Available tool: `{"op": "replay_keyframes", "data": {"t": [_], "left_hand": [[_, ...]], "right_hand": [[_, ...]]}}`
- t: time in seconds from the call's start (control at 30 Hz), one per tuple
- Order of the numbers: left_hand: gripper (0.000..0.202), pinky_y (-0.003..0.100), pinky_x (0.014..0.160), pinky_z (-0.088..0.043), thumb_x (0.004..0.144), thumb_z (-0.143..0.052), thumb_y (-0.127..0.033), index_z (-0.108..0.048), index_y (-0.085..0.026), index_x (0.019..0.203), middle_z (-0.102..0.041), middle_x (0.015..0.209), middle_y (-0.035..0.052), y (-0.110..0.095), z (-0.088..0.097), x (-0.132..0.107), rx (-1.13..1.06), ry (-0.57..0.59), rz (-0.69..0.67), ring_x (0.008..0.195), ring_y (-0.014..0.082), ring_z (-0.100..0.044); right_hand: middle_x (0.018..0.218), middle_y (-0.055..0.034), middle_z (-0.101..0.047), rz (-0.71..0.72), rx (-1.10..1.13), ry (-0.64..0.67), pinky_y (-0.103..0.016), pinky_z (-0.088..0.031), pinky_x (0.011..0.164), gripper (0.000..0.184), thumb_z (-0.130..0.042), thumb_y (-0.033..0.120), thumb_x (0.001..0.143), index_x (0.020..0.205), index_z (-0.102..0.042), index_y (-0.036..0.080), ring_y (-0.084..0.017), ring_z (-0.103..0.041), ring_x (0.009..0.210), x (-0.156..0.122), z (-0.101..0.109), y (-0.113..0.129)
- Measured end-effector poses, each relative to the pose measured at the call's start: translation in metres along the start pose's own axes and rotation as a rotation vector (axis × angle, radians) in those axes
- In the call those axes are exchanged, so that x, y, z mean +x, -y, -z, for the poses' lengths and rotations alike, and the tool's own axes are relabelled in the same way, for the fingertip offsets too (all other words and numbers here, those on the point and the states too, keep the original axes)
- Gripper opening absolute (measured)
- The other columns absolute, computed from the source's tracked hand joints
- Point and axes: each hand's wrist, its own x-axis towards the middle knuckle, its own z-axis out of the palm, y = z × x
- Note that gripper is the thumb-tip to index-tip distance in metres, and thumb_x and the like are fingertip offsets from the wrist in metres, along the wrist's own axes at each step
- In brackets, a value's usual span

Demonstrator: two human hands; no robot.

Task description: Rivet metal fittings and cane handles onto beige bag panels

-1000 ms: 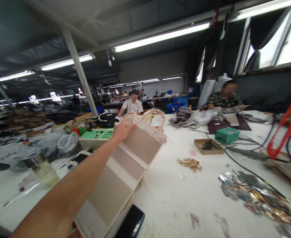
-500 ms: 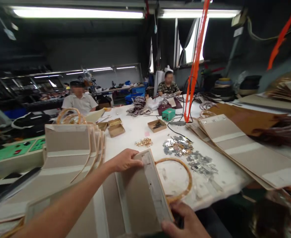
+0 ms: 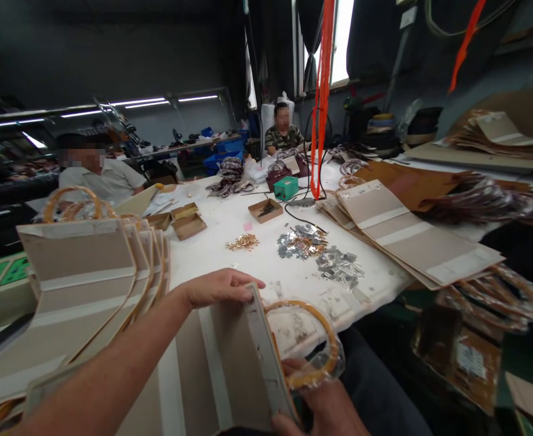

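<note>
A beige bag panel [image 3: 238, 357] with pale strips across its inner side stands tilted up in front of me. My left hand [image 3: 218, 287] pinches its far top corner, thumb on the inner face. At the near end my right hand [image 3: 323, 399] grips the same edge, with its thumb on the inside and its fingers behind, next to the handle. That tan loop handle [image 3: 331, 339], partly wrapped in clear plastic, sticks out to the right from the panel's edge. The lower part of the panel runs out of view at the bottom.
On the white table [image 3: 212, 254] lie gold-coloured small parts [image 3: 242, 241] and silver metal plates [image 3: 339, 265]. Cardboard trays [image 3: 266, 210] and a green box [image 3: 286, 188] are behind. Stacked panels stand left [image 3: 80, 260] and right [image 3: 384, 218]. Two people sit across the table.
My view has turned right and down. The bag panel is tipped more upright, its handle edge seen more narrowly. My right hand's fingers now reach behind the panel beside the handle.
</note>
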Motion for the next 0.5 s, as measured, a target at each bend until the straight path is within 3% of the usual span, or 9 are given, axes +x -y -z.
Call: {"op": "replay_keyframes", "data": {"t": [0.1,0.17,0.27,0.4,0.5], "left_hand": [[0.077,0.030,0.100,-0.046,0.077,-0.085,-0.053,-0.061,-0.022,0.142,-0.073,0.124,0.0094,0.005,-0.008,0.011,-0.084,-0.056,-0.028,0.111,0.0205,-0.067],[0.081,0.027,0.090,-0.045,0.078,-0.084,-0.051,-0.056,-0.020,0.147,-0.076,0.111,0.0069,0.015,-0.015,0.023,-0.046,-0.078,-0.044,0.096,0.0161,-0.066],[0.085,0.024,0.073,-0.038,0.075,-0.084,-0.051,-0.055,-0.015,0.147,-0.072,0.087,0.0009,0.038,-0.027,0.045,0.020,-0.107,-0.040,0.075,0.0112,-0.055],[0.092,0.025,0.064,-0.033,0.068,-0.082,-0.052,-0.055,-0.007,0.144,-0.060,0.071,-0.0036,0.074,-0.047,0.075,0.045,-0.173,0.000,0.063,0.0103,-0.045],[0.092,0.026,0.064,-0.036,0.064,-0.080,-0.048,-0.057,-0.008,0.143,-0.058,0.076,-0.0029,0.094,-0.060,0.089,0.075,-0.267,0.000,0.065,0.0114,-0.047]], "right_hand": [[0.113,-0.0063,-0.075,-0.079,0.138,0.045,-0.030,-0.058,0.092,0.043,-0.069,0.054,0.088,0.122,-0.078,0.029,-0.027,-0.072,0.103,-0.003,0.007,0.014],[0.102,-0.0036,-0.077,-0.137,0.252,0.094,-0.027,-0.057,0.089,0.032,-0.070,0.051,0.088,0.107,-0.081,0.028,-0.024,-0.072,0.097,-0.006,0.010,0.021],[0.098,-0.0041,-0.077,-0.232,0.379,0.165,-0.027,-0.057,0.085,0.034,-0.070,0.052,0.087,0.102,-0.082,0.024,-0.025,-0.073,0.095,-0.012,0.009,0.024],[0.098,-0.0065,-0.077,-0.284,0.493,0.272,-0.029,-0.058,0.082,0.038,-0.061,0.050,0.093,0.102,-0.083,0.020,-0.026,-0.074,0.094,-0.017,0.006,0.011],[0.086,-0.0041,-0.076,-0.232,0.302,0.246,-0.026,-0.057,0.075,0.031,-0.061,0.044,0.092,0.092,-0.083,0.022,-0.022,-0.074,0.082,-0.022,0.013,-0.005]]}}
